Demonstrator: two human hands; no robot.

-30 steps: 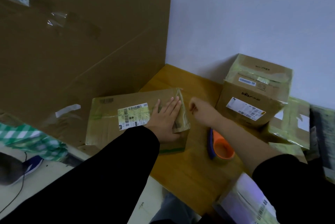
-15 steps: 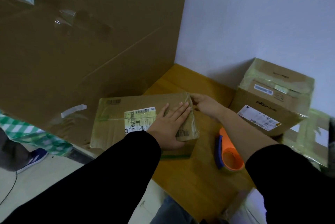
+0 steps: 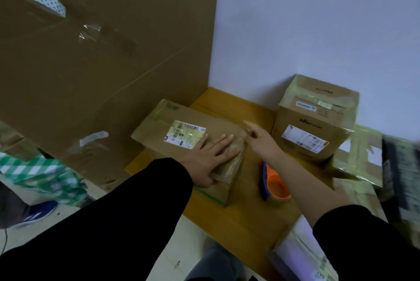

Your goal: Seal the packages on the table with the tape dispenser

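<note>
Flat package (image 3: 156,128): it lies on the left part of the bench (image 3: 241,219), its far left end next to the big cardboard sheet (image 3: 102,64). Greenish tape wraps its edges, and a printed label (image 3: 185,134) sits on top.
Left hand (image 3: 211,158): my palm is down flat on the package's right end, just right of the label. The fingers are straight and slightly spread, pressing on crinkled tape and gripping nothing. My black sleeve runs back to the lower left.
Right hand (image 3: 261,142): it is at the package's far right corner, wrist raised and thumb pointing forward. The other fingers curl in towards the corner. I cannot tell whether they pinch the tape there or only touch it.
Tape dispenser (image 3: 276,184): orange with a blue edge, it rests on the bench just right of the package. It lies under my bare right forearm, and neither hand touches it.
Cube box (image 3: 313,130): it stands upright at the back of the bench by the wall (image 3: 318,19), right of my right hand, and is taped and labelled.
Taped parcels (image 3: 361,158): they lie flat to the right of the cube box, blurred towards the edge.
Near parcel (image 3: 302,255): it shows pale at the bench's near right corner, beside my right sleeve.
Floor side: there is green checked cloth (image 3: 41,173) and a blue shoe (image 3: 38,212) at the lower left.
</note>
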